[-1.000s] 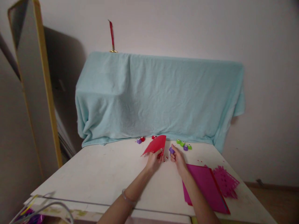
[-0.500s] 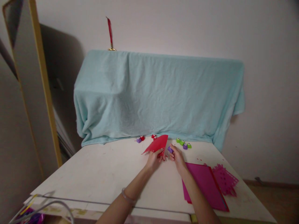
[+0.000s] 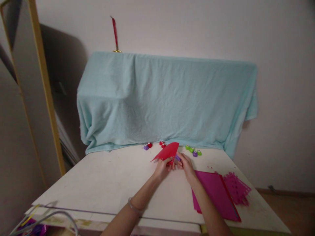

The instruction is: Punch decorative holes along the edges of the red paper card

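Curved red paper sheet, gripped in left hand. Small blocky purple punch, grasped in right hand, at sheet's right.

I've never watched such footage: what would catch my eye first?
Probably the big pale blue cloth, hanging along the back of the white table. In front of it, the left hand holds bright red paper, with a small purple tool in the right hand beside it.
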